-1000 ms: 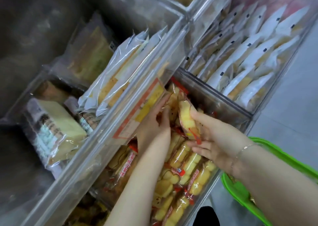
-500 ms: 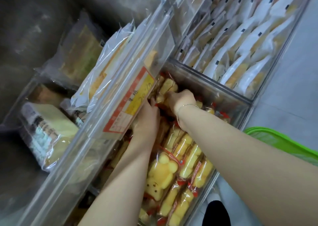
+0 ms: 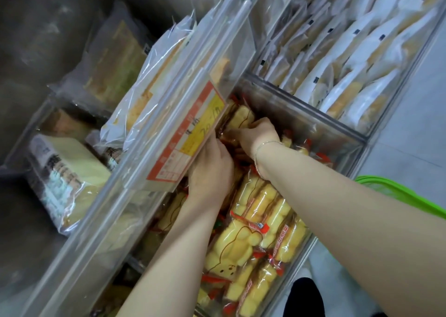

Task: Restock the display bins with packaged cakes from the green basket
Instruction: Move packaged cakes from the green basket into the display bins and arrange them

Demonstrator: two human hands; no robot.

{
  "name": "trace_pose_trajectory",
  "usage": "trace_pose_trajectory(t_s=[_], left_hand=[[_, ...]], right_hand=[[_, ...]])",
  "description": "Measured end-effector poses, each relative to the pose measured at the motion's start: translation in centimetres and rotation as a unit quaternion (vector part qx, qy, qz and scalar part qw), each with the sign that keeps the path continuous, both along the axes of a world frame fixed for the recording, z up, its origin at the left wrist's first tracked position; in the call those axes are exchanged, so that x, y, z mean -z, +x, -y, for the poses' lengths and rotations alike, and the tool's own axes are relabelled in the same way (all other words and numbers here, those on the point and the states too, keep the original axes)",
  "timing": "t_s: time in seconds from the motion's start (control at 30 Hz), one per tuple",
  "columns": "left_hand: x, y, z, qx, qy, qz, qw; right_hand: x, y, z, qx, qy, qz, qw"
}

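A clear display bin [image 3: 337,133] holds yellow bear-shaped packaged cakes [image 3: 241,244], filling it from near to far. The green basket [image 3: 398,193] sits at the right edge. The right hand [image 3: 258,135] curls round one cake [image 3: 241,120] at the far end; the left hand [image 3: 212,169] has fingers tucked beneath the price label [image 3: 188,133], grip unclear.

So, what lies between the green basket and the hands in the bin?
In the head view, the right forearm and packaged bear cakes lie between the green basket and the hands.
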State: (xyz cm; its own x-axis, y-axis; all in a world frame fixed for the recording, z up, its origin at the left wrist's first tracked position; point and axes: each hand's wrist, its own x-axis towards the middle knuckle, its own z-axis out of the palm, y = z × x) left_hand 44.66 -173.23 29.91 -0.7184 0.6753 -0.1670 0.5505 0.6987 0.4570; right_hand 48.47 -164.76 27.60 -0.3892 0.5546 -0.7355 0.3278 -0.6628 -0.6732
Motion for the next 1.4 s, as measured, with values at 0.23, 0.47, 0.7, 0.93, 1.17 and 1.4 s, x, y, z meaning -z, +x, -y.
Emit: trace_pose_trajectory(t_s=[0.23,0.47,0.7,0.93,1.17,1.4], left_hand=[[0.7,-1.1,0.2,0.066,-0.061,-0.119,0.989],[-0.5,0.2,0.6,0.057,-0.084,-0.028,0.994],[-6.0,5.3,8.7,0.107,-0.077,0.036,0.991],[-5.0,7.2,12.7,0.116,-0.114,-0.054,0.985],[-6.6,8.1,10.5,-0.006,0.091,0.114,0.989],[-6.7,7.6,6.9,-0.164,0.216,0.368,0.889]], right_hand=[[-0.2,-0.1,-2.3,-0.049,-0.064,-0.018,0.997],[-0.6,0.8,-2.5,-0.072,0.006,-0.003,0.997],[-3.8,8.8,1.3,-0.202,0.204,-0.020,0.958],[-4.0,11.0,5.7,-0.488,0.259,-0.050,0.832],[-5.6,11.1,1.4,-0.313,0.108,-0.158,0.930],[-6.0,11.3,0.8,-0.014,-0.075,-0.238,0.968]])
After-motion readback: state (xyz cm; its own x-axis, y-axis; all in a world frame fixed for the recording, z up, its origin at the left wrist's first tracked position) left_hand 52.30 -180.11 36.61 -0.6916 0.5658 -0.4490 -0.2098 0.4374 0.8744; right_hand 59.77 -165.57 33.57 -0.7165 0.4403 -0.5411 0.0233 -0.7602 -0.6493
